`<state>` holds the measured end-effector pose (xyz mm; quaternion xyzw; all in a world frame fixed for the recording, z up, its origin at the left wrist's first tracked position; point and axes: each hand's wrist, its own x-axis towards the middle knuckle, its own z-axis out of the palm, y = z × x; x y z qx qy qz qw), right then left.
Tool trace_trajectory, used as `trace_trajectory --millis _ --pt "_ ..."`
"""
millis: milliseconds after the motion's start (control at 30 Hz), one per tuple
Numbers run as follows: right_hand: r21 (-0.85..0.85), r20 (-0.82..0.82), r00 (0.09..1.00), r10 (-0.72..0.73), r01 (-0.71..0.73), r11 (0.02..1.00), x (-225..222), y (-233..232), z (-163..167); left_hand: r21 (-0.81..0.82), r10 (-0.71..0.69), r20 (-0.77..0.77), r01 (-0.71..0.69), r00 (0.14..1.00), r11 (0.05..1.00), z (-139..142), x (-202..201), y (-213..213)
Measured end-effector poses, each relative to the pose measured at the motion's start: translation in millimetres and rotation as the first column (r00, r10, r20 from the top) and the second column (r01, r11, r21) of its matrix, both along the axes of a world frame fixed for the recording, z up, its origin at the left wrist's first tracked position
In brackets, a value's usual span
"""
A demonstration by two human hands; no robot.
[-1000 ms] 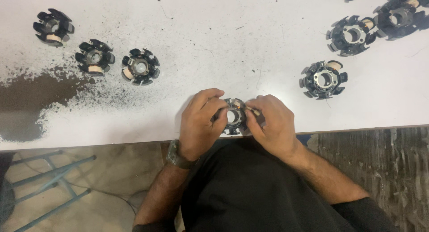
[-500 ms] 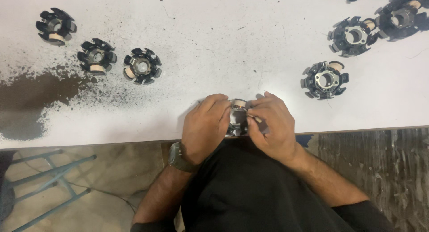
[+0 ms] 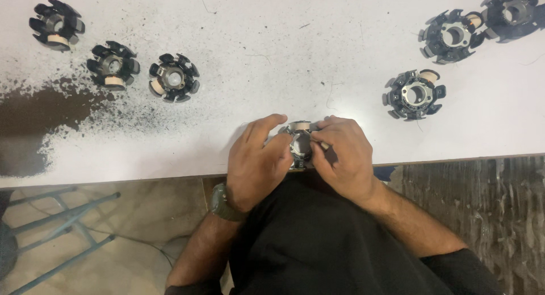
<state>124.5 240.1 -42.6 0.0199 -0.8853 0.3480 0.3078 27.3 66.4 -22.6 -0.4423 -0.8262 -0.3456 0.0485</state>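
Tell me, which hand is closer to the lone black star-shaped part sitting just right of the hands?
Right. The right hand lies just below-left of that black star-shaped part; the left hand sits farther left.

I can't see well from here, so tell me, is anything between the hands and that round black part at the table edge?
Nothing visible: the left hand and right hand already grip the round black part directly.

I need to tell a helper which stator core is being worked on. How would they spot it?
Find the white table's near edge, at its middle. There the left hand and right hand clasp one black stator core between them. Every other core lies untouched farther back, in clusters to the left and right.
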Motion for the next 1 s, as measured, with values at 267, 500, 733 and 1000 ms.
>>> trace_trajectory --millis 267,500,733,1000 --pt "0.007 0.018 1.000 0.001 -0.001 1.000 1.4 0.3 -3.4 -0.082 -0.077 0.011 0.077 0.997 0.994 2.0 0.1 6.6" --pt "0.016 -0.102 0.992 0.069 -0.067 0.998 3.4 2.8 -9.4 0.058 0.083 0.123 -0.090 0.989 0.994 -9.9 1.7 9.8" --pt "0.038 -0.029 0.998 0.055 -0.054 0.998 1.9 2.2 -6.6 0.057 0.062 0.158 -0.071 0.985 0.996 -14.0 3.3 8.5" --pt "0.067 -0.079 0.994 0.075 -0.070 0.995 0.2 0.6 -9.2 0.075 0.098 0.110 -0.106 0.989 0.992 -25.1 11.4 6.7"
